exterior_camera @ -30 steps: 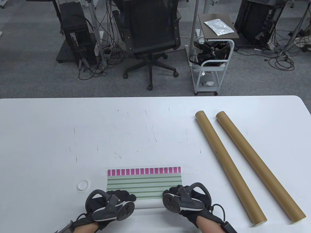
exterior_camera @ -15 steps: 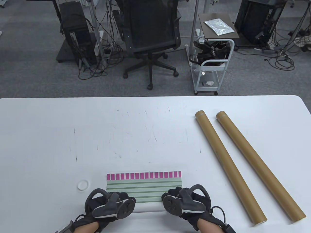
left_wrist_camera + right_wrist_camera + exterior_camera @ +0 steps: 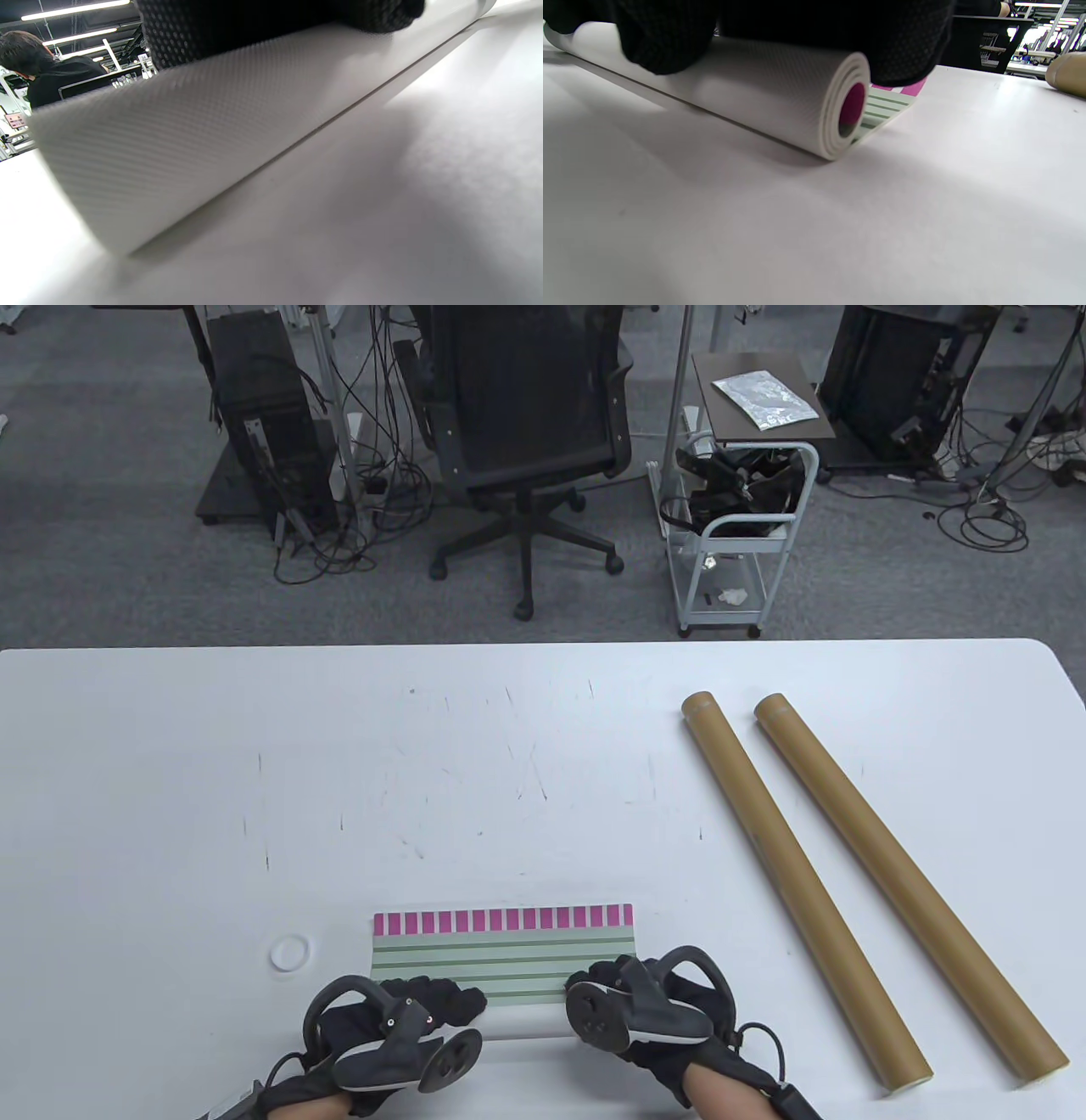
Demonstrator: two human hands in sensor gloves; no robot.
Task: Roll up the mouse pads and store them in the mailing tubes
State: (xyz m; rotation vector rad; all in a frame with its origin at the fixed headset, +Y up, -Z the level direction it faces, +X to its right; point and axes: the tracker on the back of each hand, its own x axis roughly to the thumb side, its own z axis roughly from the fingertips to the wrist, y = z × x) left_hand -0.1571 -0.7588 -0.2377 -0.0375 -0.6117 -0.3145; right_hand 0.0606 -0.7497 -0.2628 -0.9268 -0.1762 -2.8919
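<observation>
A mouse pad (image 3: 505,954) lies near the table's front edge, green-striped with a magenta band along its far edge. Its near part is wound into a white roll (image 3: 522,1027). My left hand (image 3: 450,999) grips the roll's left end, fingers (image 3: 254,25) curled over the textured roll (image 3: 212,127). My right hand (image 3: 594,977) grips the right end, fingers (image 3: 903,42) over the top and the thumb at the near side of the roll (image 3: 780,97), whose end shows a magenta core. Two brown mailing tubes (image 3: 797,882) (image 3: 908,891) lie side by side to the right, apart from both hands.
A small white ring (image 3: 289,954) lies flat left of the pad. The white table (image 3: 543,653) ends at its far edge, with an office chair (image 3: 526,432) and a cart (image 3: 738,526) on the floor beyond. One tube end (image 3: 1067,74) shows in the right wrist view.
The pad's magenta far edge has drawn nearer to me and the flat striped part is shorter. My left hand has shifted slightly right along the roll.
</observation>
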